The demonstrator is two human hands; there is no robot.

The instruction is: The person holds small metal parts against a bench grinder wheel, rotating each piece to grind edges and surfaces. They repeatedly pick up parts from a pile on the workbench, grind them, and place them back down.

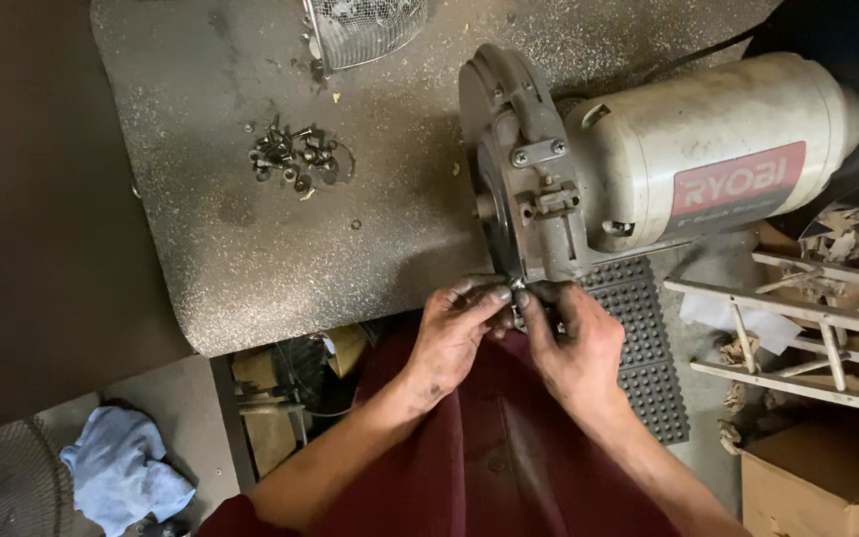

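Observation:
A bench grinder (668,169) with a cream motor housing and a grey wheel guard (509,149) lies on a speckled grey tabletop (280,259). My left hand (454,333) and my right hand (574,343) meet at the guard's lower edge near the table's front edge. Both pinch a small metal part (518,288) at the bottom of the guard; the part is mostly hidden by my fingertips. My fingers are smudged dark with grease.
A heap of small dark screws and nuts (295,157) lies on the tabletop at left, a wire fan guard (365,28) at the top edge. A black studded mat (648,348) sits under the grinder. A white wooden frame (807,328), a cardboard box (827,487), a blue cloth (121,467).

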